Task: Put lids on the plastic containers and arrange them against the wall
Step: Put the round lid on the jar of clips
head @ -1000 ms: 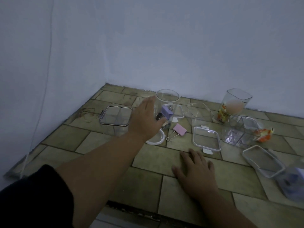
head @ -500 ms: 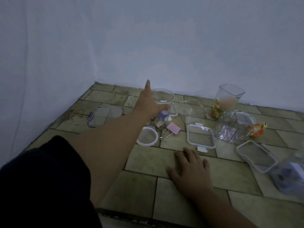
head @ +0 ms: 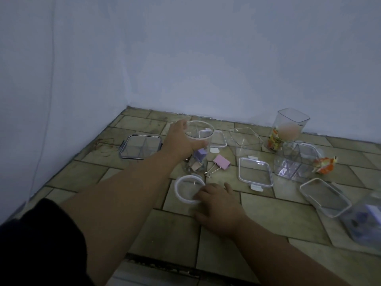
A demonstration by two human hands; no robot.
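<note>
- The left hand (head: 181,141) is wrapped around the upper part of a tall round clear container (head: 198,149), fingers behind its rim and thumb across the front; the container stands upright on the tiled floor (head: 274,215) with purple and tan clips inside.
- The right hand (head: 218,205) rests on the floor with its fingertips on the near edge of a round white lid (head: 186,188); fingers are loosely spread, touching rather than gripping the lid.
- A pink binder clip (head: 219,163) lies just right of the round container.
- A square white-rimmed lid (head: 255,172) lies flat further right, an open square container (head: 245,141) behind it.
- A lidded flat container (head: 141,146) sits left, near the corner.
- A tall square container (head: 288,129) stands by the wall (head: 206,58); no label is readable.
</note>
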